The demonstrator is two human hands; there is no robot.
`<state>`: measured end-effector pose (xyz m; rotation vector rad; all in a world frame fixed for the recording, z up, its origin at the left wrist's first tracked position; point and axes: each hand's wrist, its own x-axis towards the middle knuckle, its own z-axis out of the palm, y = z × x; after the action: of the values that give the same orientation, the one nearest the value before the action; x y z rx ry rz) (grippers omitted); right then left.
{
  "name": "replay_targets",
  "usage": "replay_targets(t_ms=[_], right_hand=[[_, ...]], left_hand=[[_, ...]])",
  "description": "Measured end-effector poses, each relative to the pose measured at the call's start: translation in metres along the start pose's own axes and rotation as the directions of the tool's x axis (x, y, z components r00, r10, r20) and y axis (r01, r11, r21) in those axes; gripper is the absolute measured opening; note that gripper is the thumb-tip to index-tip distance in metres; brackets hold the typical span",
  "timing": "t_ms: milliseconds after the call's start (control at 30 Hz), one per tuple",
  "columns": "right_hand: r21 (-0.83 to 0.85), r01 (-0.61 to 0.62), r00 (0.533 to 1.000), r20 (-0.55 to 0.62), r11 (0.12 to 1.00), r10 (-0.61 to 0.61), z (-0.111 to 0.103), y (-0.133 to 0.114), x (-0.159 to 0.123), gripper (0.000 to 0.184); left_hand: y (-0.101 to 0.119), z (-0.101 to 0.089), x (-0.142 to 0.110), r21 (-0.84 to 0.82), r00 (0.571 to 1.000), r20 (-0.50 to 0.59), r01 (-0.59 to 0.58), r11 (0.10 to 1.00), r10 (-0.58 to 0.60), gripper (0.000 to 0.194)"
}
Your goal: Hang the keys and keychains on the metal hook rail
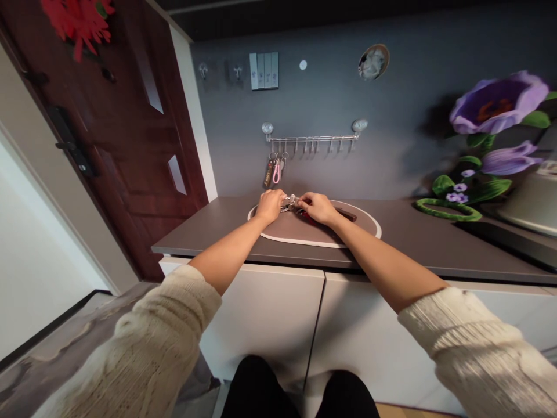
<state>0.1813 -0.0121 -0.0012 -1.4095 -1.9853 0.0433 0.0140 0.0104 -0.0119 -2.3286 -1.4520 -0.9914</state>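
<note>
My left hand (270,205) and my right hand (319,207) are close together over an oval mat (300,240) with a pale border, lying on the grey counter. Both have their fingers curled in. Between the fingertips is a small shiny cluster (292,201), partly clear and partly metallic; its kind is too small to make out. Something red shows beneath my right hand, mostly covered. A dark brown strap-like piece (347,215) lies on the mat just right of that hand.
A clear hook rail (312,139) is on the wall, with keys and a pink loop (277,172) hanging at its left end. Purple flowers (496,110) and a beige lampshade-like object (531,200) stand to the right. A dark red door (130,128) is at left; white cabinets (265,307) are below.
</note>
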Motion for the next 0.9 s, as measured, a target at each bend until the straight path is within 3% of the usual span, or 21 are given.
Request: replay_targets(t_ms=[300, 633, 900], right_hand=[[0.068, 0.041, 0.999, 0.010, 0.997, -0.042, 0.0007, -0.0039, -0.0026, 0.018], [0.058, 0.101, 0.989, -0.110, 0.993, -0.094, 0.0019, -0.0010, 0.0003, 0.016], [0.145, 0.079, 0.983, -0.174, 0.986, -0.054, 0.0006, 0.0016, 0.0006, 0.015]], left_hand=[[0.0026, -0.0036, 0.0001, -0.060, 0.994, -0.112, -0.016, 0.998, 0.009, 0.028], [0.0079, -0.0062, -0.0014, -0.106, 0.990, -0.137, -0.036, 0.994, 0.021, 0.029], [0.0079, -0.0053, -0.0008, -0.127, 0.990, -0.141, -0.021, 0.992, 0.003, 0.029]])
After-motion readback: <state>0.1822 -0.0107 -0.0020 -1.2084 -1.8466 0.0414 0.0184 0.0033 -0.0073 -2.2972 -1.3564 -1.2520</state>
